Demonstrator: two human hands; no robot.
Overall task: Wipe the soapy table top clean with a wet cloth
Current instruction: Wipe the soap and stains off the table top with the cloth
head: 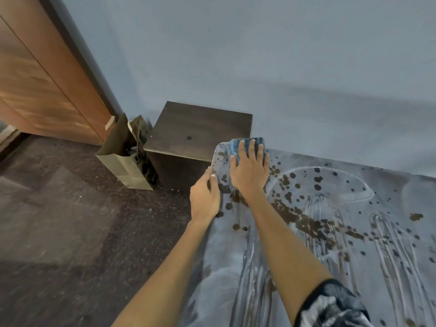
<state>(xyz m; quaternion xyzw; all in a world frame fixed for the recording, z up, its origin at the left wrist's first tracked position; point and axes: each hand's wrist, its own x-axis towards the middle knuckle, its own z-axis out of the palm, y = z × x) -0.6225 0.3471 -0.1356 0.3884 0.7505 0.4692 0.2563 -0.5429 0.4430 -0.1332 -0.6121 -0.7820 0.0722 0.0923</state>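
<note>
At the counter's (354,232) far left corner, the right hand (249,172) presses flat, fingers spread, on the blue cloth (236,146); the left hand (204,197) grips the left edge.

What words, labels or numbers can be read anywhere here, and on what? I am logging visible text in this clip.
None can be read.
Paper bag beside the dark cabinet: dark marks on its side, too blurred to tell whether they are print.
Table top: only soap streaks and brown spots, no lettering.
Blue cloth under the right hand: striped, no tag in view.
Left hand at the table edge: covers no label that shows.
</note>
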